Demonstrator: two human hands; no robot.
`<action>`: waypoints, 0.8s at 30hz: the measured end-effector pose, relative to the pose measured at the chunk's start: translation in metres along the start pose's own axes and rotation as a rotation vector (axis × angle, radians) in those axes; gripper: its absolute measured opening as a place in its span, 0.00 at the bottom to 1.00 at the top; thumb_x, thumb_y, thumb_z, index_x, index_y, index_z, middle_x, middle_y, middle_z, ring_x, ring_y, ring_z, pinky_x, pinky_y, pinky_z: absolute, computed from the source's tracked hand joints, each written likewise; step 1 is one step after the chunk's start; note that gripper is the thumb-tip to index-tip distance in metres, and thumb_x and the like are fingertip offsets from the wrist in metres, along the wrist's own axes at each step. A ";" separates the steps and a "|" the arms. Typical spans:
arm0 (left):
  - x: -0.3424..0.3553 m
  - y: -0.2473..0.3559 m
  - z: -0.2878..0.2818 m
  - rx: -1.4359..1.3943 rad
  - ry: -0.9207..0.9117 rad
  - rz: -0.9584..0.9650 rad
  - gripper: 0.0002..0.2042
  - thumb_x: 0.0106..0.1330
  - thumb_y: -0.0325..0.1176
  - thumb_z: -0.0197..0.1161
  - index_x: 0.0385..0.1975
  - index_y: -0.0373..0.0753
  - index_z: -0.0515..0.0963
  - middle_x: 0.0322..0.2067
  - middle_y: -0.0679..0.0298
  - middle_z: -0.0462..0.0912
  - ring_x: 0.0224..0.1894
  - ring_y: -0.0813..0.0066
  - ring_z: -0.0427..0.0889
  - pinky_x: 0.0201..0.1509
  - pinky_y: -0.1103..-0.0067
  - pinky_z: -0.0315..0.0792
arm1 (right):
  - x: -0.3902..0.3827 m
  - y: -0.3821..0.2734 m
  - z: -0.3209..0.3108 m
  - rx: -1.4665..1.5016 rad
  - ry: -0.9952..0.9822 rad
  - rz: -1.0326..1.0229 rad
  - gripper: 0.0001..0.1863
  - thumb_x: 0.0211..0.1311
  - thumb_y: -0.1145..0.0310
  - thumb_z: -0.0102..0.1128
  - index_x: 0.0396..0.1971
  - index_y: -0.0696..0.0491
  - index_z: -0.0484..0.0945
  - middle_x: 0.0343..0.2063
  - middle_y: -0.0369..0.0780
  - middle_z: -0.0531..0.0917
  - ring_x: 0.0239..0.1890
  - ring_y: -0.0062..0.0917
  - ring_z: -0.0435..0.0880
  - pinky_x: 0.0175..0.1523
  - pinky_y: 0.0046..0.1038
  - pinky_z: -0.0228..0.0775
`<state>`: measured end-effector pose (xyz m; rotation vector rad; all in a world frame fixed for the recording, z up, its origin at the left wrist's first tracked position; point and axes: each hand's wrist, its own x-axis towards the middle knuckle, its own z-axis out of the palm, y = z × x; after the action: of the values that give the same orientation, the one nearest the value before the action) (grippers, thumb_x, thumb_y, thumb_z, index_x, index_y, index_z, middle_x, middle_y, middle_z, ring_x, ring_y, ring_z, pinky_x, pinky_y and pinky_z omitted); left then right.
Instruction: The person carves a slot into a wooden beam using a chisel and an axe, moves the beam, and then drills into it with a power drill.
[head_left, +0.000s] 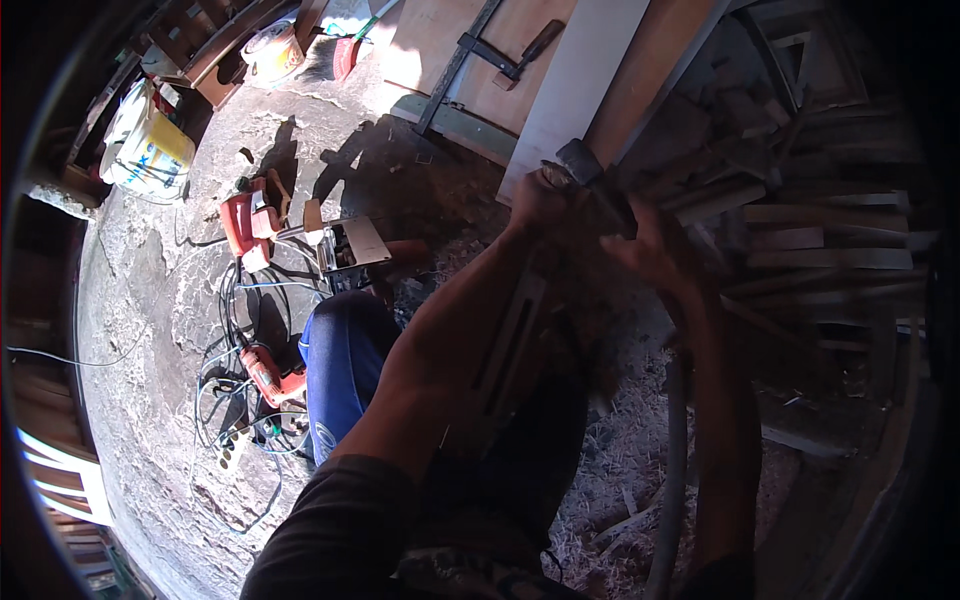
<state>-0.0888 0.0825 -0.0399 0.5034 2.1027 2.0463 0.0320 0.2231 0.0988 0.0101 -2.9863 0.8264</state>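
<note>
My right hand (pixel 652 248) is closed round the handle of a hammer with a thick dark head (pixel 577 160). The head is close beside my left hand (pixel 540 203), and I cannot tell whether the two touch. My left fingers are wrapped round something whose pale, roundish end shows at the top of the fist; shadow hides the rest. Between my forearms, a long pale piece with a narrow slot (pixel 512 335) slants down toward my lap. Beyond both hands, a long white board (pixel 572 95) leans beside a brown board (pixel 640 75).
A bar clamp (pixel 460 70) grips panels at the back. On the floor at left are a red power tool (pixel 245 225), a red drill (pixel 270 375), tangled cords, a yellow-white bucket (pixel 155 150) and a broom head (pixel 335 58). Wood offcuts (pixel 820 240) are piled at right; shavings (pixel 630 480) lie below.
</note>
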 end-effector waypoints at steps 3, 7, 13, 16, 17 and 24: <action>0.000 -0.004 -0.007 0.076 0.034 -0.047 0.14 0.58 0.41 0.72 0.30 0.35 0.84 0.27 0.61 0.88 0.33 0.81 0.83 0.35 0.74 0.77 | 0.009 -0.032 -0.018 0.075 -0.065 0.141 0.24 0.54 0.64 0.65 0.51 0.57 0.76 0.32 0.49 0.82 0.38 0.42 0.84 0.44 0.40 0.73; -0.035 0.017 0.010 -0.021 0.162 0.281 0.16 0.58 0.43 0.71 0.29 0.34 0.84 0.26 0.58 0.87 0.33 0.75 0.87 0.35 0.72 0.77 | 0.003 -0.020 -0.033 0.095 0.052 0.105 0.24 0.54 0.65 0.66 0.50 0.57 0.76 0.31 0.51 0.81 0.38 0.47 0.83 0.44 0.41 0.73; 0.010 0.005 0.001 0.189 0.051 -0.144 0.18 0.58 0.46 0.70 0.30 0.34 0.84 0.29 0.53 0.88 0.38 0.65 0.89 0.39 0.68 0.78 | -0.015 -0.035 -0.035 0.127 0.096 0.178 0.27 0.54 0.62 0.67 0.53 0.57 0.75 0.36 0.51 0.82 0.41 0.45 0.83 0.47 0.40 0.73; -0.005 0.002 0.006 0.174 0.111 -0.001 0.19 0.57 0.48 0.71 0.29 0.34 0.84 0.28 0.53 0.88 0.37 0.66 0.89 0.39 0.68 0.78 | -0.039 -0.028 -0.028 0.151 0.146 0.149 0.28 0.55 0.61 0.67 0.55 0.56 0.74 0.37 0.51 0.82 0.41 0.45 0.84 0.48 0.40 0.73; -0.010 0.004 0.007 0.176 0.135 0.066 0.20 0.57 0.48 0.72 0.29 0.34 0.84 0.28 0.53 0.88 0.37 0.66 0.89 0.39 0.68 0.78 | -0.044 -0.026 -0.027 0.147 0.163 0.133 0.28 0.55 0.61 0.67 0.55 0.56 0.74 0.37 0.51 0.82 0.41 0.46 0.84 0.48 0.40 0.73; 0.003 0.002 0.001 0.183 0.089 -0.102 0.22 0.57 0.50 0.72 0.29 0.32 0.84 0.29 0.53 0.88 0.36 0.68 0.88 0.38 0.69 0.78 | 0.016 -0.021 -0.047 0.103 0.107 0.165 0.26 0.57 0.61 0.65 0.54 0.56 0.73 0.34 0.52 0.83 0.39 0.47 0.85 0.46 0.42 0.74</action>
<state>-0.0911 0.0850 -0.0373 0.3278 2.3296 1.8641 0.0178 0.2294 0.1507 -0.2711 -2.8702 0.9634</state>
